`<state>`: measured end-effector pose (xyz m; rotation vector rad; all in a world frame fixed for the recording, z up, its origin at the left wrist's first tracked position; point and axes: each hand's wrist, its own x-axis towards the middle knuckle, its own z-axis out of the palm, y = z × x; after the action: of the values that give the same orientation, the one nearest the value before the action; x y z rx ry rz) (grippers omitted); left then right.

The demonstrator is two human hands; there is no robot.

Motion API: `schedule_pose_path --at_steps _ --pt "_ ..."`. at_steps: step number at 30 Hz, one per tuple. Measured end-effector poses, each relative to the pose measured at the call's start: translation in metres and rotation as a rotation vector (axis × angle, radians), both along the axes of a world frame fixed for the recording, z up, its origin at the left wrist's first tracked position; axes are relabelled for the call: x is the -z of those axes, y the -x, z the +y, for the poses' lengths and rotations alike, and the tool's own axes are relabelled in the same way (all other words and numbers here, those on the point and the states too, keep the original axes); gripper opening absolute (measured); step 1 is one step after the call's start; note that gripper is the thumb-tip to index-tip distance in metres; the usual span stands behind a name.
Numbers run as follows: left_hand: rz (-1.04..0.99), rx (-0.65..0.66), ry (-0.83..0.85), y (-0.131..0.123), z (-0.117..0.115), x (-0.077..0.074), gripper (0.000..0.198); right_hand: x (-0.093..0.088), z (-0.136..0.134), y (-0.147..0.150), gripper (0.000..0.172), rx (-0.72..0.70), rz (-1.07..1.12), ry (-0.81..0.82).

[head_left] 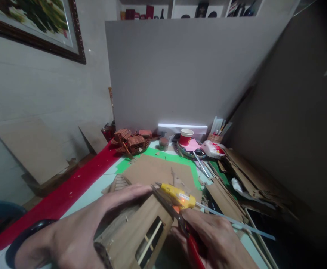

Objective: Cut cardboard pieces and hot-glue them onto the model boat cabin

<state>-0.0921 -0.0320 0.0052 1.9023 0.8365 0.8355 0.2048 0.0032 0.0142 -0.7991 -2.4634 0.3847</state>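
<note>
My left hand [79, 220] is wrapped around a brown cardboard model [132, 228], shaped like a small cabin with a barred window cut into one wall. In my right hand [213, 235] is a pair of scissors [194, 246] with red handles. Their dark blades lie along the model's far edge; whether they touch it I cannot tell. Just beyond the blades, a yellow hot glue gun [177, 195] with a lit orange light lies on its side. A long translucent glue stick [238, 221] sticks out of its back.
A cardboard sheet [152, 168] covers part of the green mat [120, 166]. Brown model boats [133, 144] stand at the back left. A red paper cup [185, 139] sits on a cluttered round tray [193, 154]. Cardboard strips [225, 198] and a dark-screened tablet [270, 231] lie right.
</note>
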Motion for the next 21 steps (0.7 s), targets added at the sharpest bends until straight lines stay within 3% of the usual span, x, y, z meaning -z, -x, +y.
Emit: schedule_pose_path --at_steps 3,4,8,12,15,21 --pt "-0.194 0.062 0.058 -0.013 0.0 -0.01 0.11 -0.001 -0.001 -0.001 0.019 0.005 0.013 0.062" --pt "-0.236 0.036 0.052 -0.017 0.0 -0.013 0.104 -0.001 -0.001 -0.001 0.02 0.014 0.02 0.079" --pt "-0.187 0.019 0.023 -0.021 0.0 -0.022 0.086 0.003 0.001 -0.001 0.029 0.064 0.028 0.101" --pt "-0.055 -0.027 -0.096 -0.016 -0.001 -0.013 0.091 0.002 -0.001 0.001 0.031 0.075 0.037 0.119" --pt "-0.125 -0.024 -0.123 -0.015 -0.001 -0.009 0.094 -0.001 -0.005 0.003 0.025 0.041 0.073 0.16" --pt "-0.022 -0.067 -0.102 -0.017 -0.002 -0.029 0.087 -0.006 -0.004 0.002 0.031 0.011 0.134 0.164"
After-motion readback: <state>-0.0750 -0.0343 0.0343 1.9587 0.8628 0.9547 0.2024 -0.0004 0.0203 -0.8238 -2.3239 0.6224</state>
